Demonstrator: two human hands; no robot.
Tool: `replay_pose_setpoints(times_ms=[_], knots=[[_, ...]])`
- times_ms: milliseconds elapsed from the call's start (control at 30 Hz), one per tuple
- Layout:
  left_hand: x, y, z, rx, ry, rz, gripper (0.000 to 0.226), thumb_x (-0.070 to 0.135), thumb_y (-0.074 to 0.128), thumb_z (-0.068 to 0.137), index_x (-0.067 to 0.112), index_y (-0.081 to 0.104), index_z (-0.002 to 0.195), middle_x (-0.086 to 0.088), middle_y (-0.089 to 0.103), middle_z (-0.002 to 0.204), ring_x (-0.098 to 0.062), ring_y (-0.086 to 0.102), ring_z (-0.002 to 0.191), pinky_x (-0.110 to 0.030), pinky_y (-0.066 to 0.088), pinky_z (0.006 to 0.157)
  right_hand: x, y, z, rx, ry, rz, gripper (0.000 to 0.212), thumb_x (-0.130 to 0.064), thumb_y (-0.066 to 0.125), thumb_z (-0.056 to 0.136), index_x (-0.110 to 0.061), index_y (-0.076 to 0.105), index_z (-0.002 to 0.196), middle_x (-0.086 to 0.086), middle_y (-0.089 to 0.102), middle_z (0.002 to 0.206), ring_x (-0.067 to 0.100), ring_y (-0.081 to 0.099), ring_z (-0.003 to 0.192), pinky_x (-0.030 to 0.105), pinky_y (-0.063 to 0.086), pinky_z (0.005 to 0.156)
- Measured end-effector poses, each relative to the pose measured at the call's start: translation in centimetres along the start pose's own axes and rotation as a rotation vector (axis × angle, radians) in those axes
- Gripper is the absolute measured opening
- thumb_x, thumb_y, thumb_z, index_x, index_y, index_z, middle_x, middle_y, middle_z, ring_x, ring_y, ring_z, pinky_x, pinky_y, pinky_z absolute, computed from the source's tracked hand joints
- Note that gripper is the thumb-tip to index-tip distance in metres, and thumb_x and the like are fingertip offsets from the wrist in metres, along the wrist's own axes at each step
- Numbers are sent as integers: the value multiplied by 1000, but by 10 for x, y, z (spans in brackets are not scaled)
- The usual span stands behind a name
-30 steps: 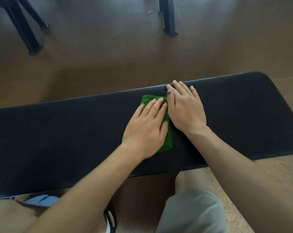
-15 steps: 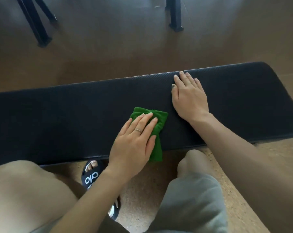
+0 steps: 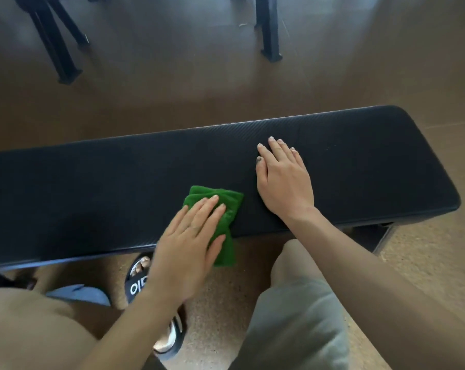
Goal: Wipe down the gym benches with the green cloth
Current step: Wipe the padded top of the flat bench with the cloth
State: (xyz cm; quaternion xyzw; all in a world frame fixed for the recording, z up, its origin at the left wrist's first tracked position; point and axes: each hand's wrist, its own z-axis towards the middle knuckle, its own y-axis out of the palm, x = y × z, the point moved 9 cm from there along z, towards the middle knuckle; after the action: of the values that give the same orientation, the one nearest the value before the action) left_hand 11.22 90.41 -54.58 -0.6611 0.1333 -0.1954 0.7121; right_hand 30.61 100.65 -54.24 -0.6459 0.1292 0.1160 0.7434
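Bright green cloth [image 3: 220, 206], plain and fuzzy, under and just beyond the fingers [image 3: 207, 209] of the left hand [image 3: 186, 249]. Black bench pad [image 3: 105, 188] with a fine woven, carbon-like texture, palest along the far edge past the fingertips [image 3: 272, 141] of the right hand [image 3: 284, 180]. Dark smudge on the right thumbnail. Brown floor [image 3: 159, 89] beyond the fingers, lighter speckled cork tone nearer than them. Black frame legs [image 3: 55, 46] far past the fingers. Black slide sandal [image 3: 137, 284] with white lettering below the left hand. Grey-green shorts [image 3: 292, 324]; pale blue fabric [image 3: 79, 293] beside the sandal.
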Motion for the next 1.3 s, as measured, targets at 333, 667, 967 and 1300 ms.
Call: replay_pose_setpoints(times_ms=[333,667,967,1300], knots=[[-2,-4,27,189,-282,92,50,32,30,111,7,54,148,-11,51,155,-25,46,147,-45,32,124,-1,2,5,48,-6,-15,53,-35,25,110,-16,47,153,9,39,163,24,28,155,44,18,128],[31,-3,19,366,217,70,45,37,47,109,8,68,135,-9,61,146,-23,59,135,-43,48,113,8,-8,8,85,8,83,52,-32,28,108,-14,55,148,6,46,159,19,34,152,37,20,128],[-11,-4,-4,410,86,144,40,33,55,103,2,71,124,-13,66,138,-29,65,128,-46,49,109,1,-3,6,113,61,34,50,-31,31,108,-11,56,147,8,48,157,21,38,150,37,23,127],[63,3,33,334,250,59,57,47,45,108,1,61,139,-16,62,144,-28,61,133,-42,47,113,-1,-9,7,136,80,18,51,-32,29,107,-12,60,143,6,53,153,18,42,147,36,28,125]])
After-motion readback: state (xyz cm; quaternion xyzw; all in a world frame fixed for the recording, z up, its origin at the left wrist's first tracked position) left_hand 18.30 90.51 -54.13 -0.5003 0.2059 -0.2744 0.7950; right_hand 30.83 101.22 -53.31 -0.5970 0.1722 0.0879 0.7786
